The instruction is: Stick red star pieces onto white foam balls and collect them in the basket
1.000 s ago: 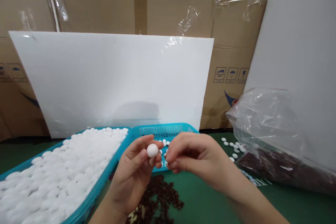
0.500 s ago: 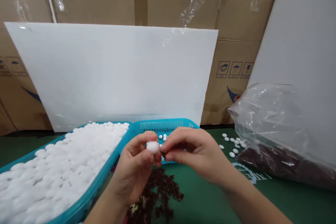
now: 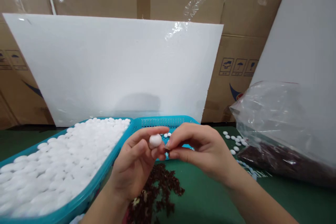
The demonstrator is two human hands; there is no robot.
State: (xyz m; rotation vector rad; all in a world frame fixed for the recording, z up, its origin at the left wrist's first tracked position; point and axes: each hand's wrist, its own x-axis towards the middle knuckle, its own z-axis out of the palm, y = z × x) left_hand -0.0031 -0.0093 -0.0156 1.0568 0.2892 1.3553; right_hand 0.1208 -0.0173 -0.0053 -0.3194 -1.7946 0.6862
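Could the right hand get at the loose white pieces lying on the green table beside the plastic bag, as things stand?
Probably yes. The right hand is pinched near the white ball that the left hand holds, and only bare table lies between it and the loose white pieces.

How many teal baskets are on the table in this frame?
2. The big teal basket at left is heaped with white pieces; a smaller teal basket sits right beside it, partly hidden behind the left hand and right hand.

The person is wearing nothing on the left hand [image 3: 133, 162] or the right hand [image 3: 202, 150]. Both arms are showing bare, with no sleeves, rings or gloves.
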